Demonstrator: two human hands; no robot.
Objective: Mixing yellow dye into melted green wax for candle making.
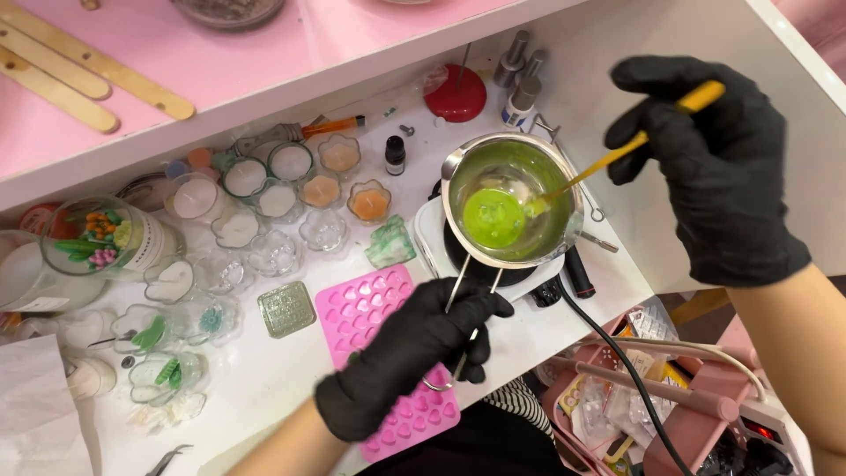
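1. The left hand (410,353), in a black glove, grips the wire handle of a steel melting pot (511,198).
2. The pot sits on a small hotplate (432,234) at the bench's right, holding green wax.
3. The right hand (714,167) pinches a yellow stirrer (617,157) dipped into it.
4. A pink heart mould (366,304) lies just left.

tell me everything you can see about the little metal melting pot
The metal pot is a small, shiny, steel-looking round vessel with a pour lip and a thin wire handle. It sits upright on a white hot plate with a dark top. Inside is green liquid with a paler unmelted lump. The gloved left hand grips the handle; the gloved right hand holds a yellow stirrer dipping into the liquid.
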